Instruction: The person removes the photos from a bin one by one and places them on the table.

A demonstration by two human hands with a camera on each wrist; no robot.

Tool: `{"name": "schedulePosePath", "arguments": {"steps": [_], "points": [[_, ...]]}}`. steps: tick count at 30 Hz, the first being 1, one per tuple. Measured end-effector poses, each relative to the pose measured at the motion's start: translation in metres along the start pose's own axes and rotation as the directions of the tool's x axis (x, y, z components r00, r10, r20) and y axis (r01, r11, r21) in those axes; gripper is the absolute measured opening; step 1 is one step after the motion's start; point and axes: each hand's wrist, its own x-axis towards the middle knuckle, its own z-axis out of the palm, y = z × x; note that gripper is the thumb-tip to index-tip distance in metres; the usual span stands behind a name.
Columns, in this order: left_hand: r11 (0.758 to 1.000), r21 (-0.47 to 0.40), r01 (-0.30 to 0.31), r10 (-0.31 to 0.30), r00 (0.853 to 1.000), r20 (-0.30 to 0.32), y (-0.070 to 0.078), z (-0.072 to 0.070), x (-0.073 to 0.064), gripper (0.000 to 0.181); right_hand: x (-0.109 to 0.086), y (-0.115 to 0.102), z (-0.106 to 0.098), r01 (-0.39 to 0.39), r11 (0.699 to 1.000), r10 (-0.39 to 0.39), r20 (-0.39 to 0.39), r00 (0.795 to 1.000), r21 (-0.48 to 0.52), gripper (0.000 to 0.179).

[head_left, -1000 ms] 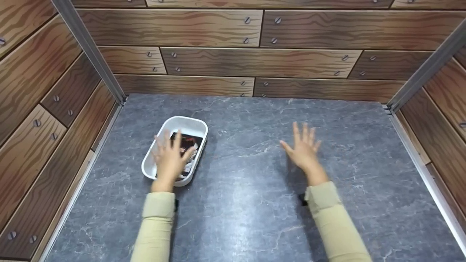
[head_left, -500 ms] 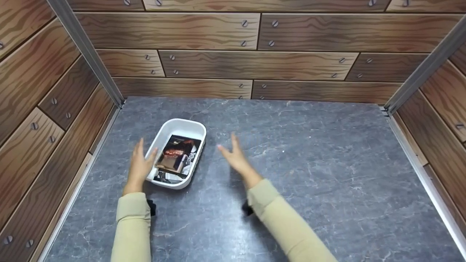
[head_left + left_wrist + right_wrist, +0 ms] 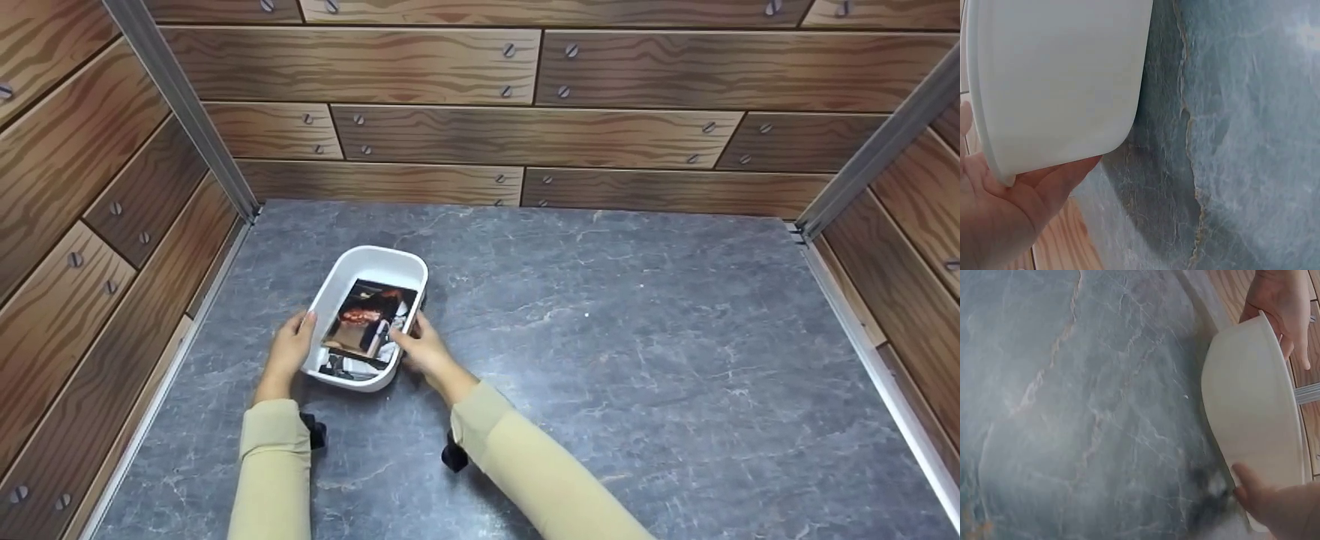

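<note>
A white plastic tub stands left of centre in the head view, between the two hands. My left hand holds its left side, the thumb at the rim and the fingers along the outer wall. On the opposite side my right hand grips the wall, its thumb over the rim. Inside lies a dark picture card or booklet with a reddish print. Black and grey pieces show below it, too covered to name. The left wrist view shows fingers against the tub's underside edge.
The grey marbled tabletop extends to the right of the tub. Wood-plank-patterned walls close off the back and both sides, with metal rails at the corners. A tiny white speck lies on the tabletop.
My right hand has come left across the tabletop and taken hold of the tub's right side. My left hand has moved from above the tub to grip its left side.
</note>
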Motion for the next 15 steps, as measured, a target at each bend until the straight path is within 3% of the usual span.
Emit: {"name": "schedulePosePath", "arguments": {"steps": [8,15], "points": [[0.999,0.038,0.010,-0.009,0.999,-0.036,0.002,0.001,-0.004,0.040,0.002,-0.002,-0.007,-0.023,0.995,0.019,0.038,0.999,0.100,0.074],[1.000,-0.004,-0.004,0.004,0.999,0.046,0.004,0.009,-0.008,0.040,0.001,-0.008,-0.030,-0.025,0.991,0.013,0.086,0.996,0.131,0.076]]}}
